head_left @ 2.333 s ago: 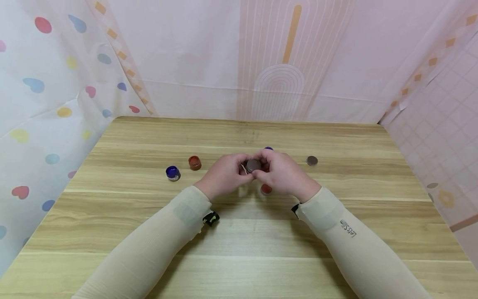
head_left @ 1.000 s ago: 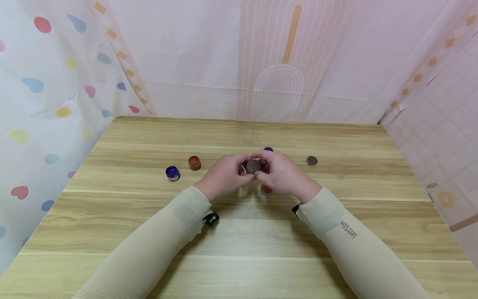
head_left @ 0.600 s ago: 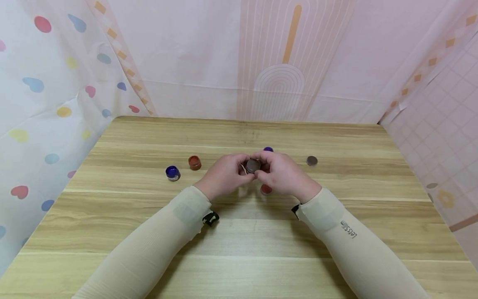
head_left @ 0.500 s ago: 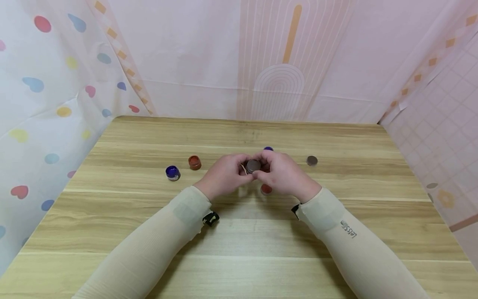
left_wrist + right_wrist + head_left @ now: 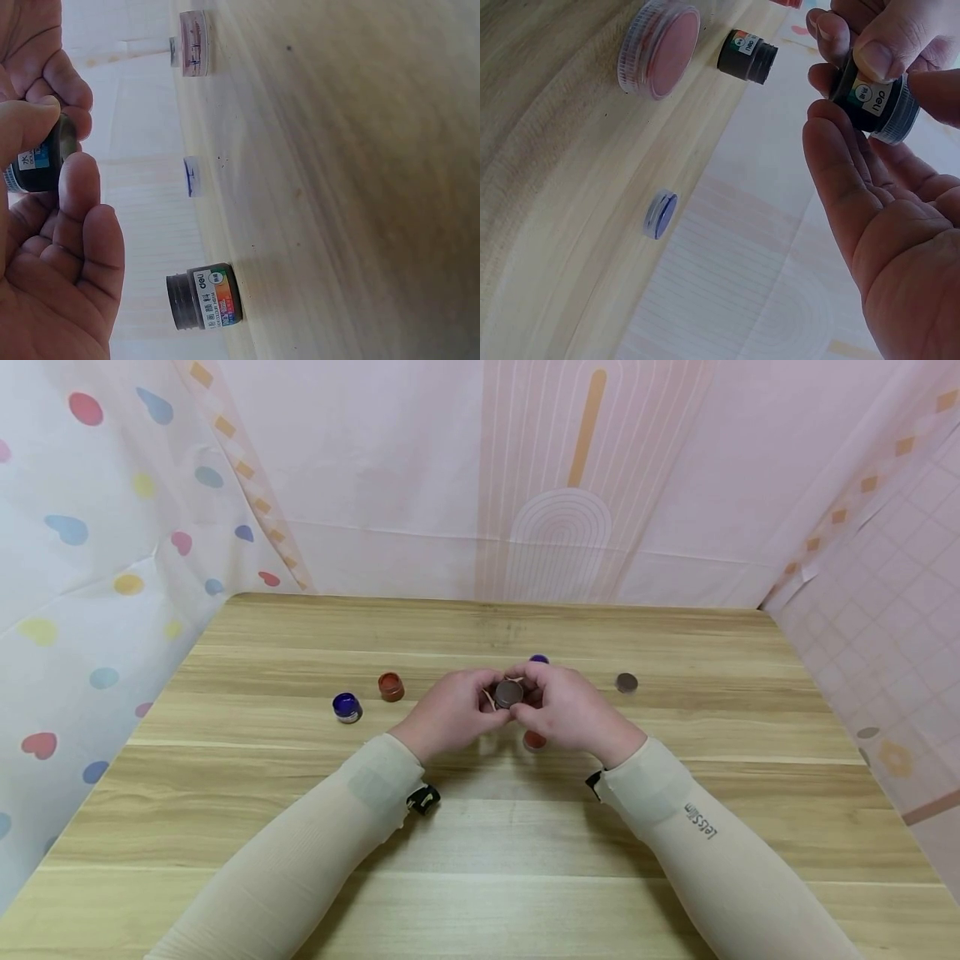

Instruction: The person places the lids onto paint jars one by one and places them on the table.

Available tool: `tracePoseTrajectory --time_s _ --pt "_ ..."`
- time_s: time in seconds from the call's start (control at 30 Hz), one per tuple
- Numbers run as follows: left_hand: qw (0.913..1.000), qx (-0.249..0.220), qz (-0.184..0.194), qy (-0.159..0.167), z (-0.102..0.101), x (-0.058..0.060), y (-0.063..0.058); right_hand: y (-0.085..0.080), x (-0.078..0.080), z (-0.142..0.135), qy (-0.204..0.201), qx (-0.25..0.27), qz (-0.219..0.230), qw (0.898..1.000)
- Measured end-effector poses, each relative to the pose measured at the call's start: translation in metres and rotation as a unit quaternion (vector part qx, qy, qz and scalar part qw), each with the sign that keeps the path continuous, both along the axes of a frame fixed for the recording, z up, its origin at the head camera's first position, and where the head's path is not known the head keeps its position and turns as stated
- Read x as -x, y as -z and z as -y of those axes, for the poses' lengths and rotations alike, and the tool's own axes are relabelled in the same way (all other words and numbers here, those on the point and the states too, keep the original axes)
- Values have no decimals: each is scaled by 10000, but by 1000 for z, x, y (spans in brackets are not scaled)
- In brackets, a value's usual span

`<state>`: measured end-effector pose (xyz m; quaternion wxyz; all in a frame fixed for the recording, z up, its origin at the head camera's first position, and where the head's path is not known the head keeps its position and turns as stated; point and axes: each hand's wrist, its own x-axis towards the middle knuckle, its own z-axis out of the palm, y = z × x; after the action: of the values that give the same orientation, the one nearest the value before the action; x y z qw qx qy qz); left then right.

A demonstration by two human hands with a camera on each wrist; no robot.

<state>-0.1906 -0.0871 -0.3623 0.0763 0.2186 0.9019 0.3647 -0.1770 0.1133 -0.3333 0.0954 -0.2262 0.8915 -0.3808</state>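
Your left hand [image 5: 453,710] and right hand [image 5: 570,708] are both pinching the dark jar [image 5: 870,96]; you're working best by keeping it level.

Right hand [image 5: 576,708]: compared with half a second earlier, the thumb tip has drawn back very slightly along the near edge of the jar [image 5: 508,694] (a barely visible shift).
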Motion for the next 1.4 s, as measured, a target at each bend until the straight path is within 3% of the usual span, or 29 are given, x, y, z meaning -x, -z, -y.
tracePoseTrajectory --time_s 0.2,0.5,1.0,1.27,1.4 --pt "10000 3 -23 -14 0 -1 -1 0 -1 0 -33 51 -89 9999" --pt "10000 -15 -26 27 -1 -1 -1 -2 0 1 282 -29 297 9992" --pt "9995 -241 200 92 3 -1 0 -2 -1 -3 -158 224 17 9996" --pt "9989 -417 197 119 3 -2 1 -6 -1 -1 301 130 394 9987" --pt "9988 -427 184 121 3 -1 2 -5 -1 -1 306 87 363 9988"
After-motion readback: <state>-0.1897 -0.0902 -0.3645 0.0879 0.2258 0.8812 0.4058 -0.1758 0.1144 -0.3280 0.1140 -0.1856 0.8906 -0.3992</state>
